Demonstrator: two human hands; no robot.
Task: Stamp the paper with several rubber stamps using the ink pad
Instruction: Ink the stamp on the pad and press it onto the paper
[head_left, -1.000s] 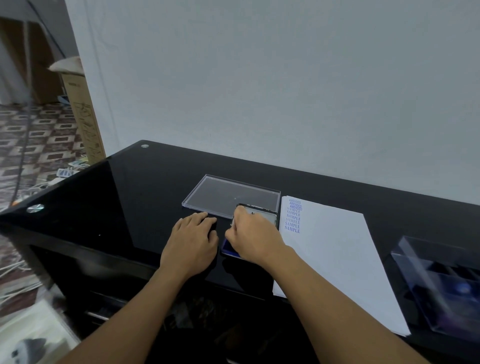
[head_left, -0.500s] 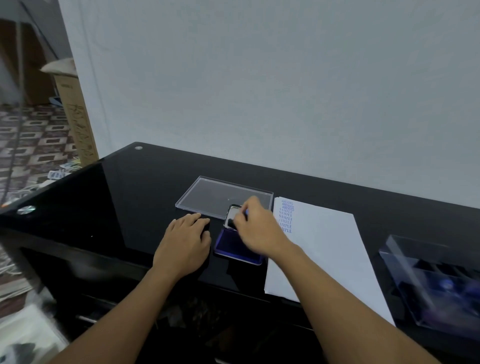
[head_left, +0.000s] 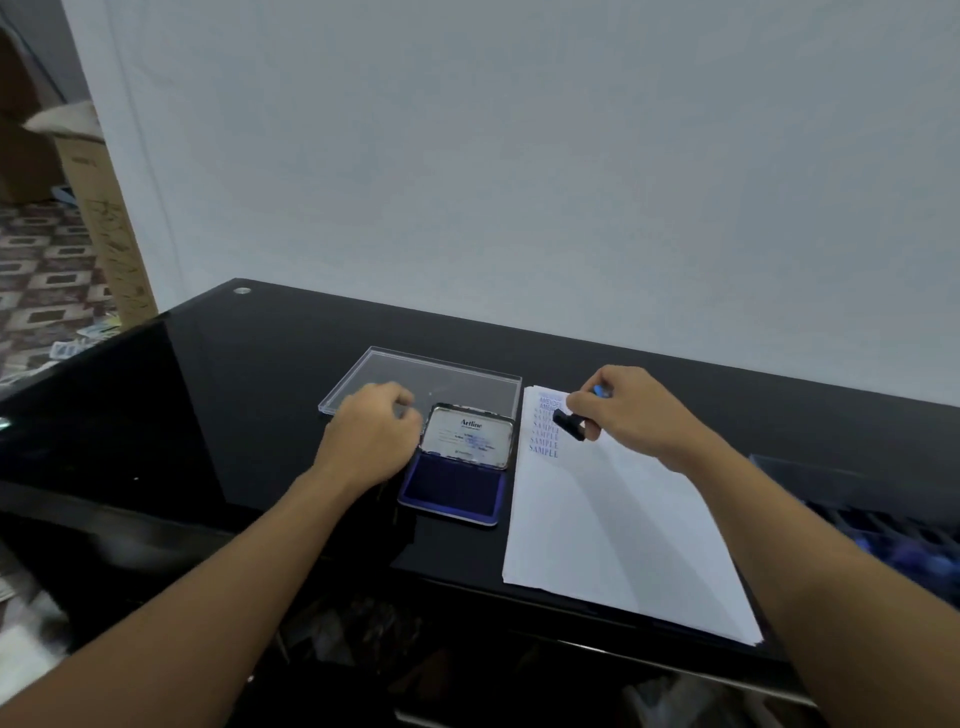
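Observation:
A white sheet of paper (head_left: 613, 525) lies on the black desk (head_left: 218, 415), with a column of blue stamped words at its top left. The ink pad (head_left: 451, 492) sits open just left of the paper, its metal lid (head_left: 467, 437) tilted up at the back. My right hand (head_left: 631, 410) holds a small black rubber stamp (head_left: 569, 424) with a blue top, hovering over the stamped column. My left hand (head_left: 371, 439) rests loosely curled on the desk beside the pad's left edge, holding nothing that I can see.
A clear plastic lid (head_left: 421, 384) lies flat behind the ink pad. A clear stamp box (head_left: 883, 514) with dark compartments stands at the right edge. A tall cardboard box (head_left: 98, 218) leans by the wall at the left. The desk's front edge is near my arms.
My right hand lifted the stamp off the ink pad and carried it right, over the paper's top left. The left hand stayed by the pad and curled its fingers.

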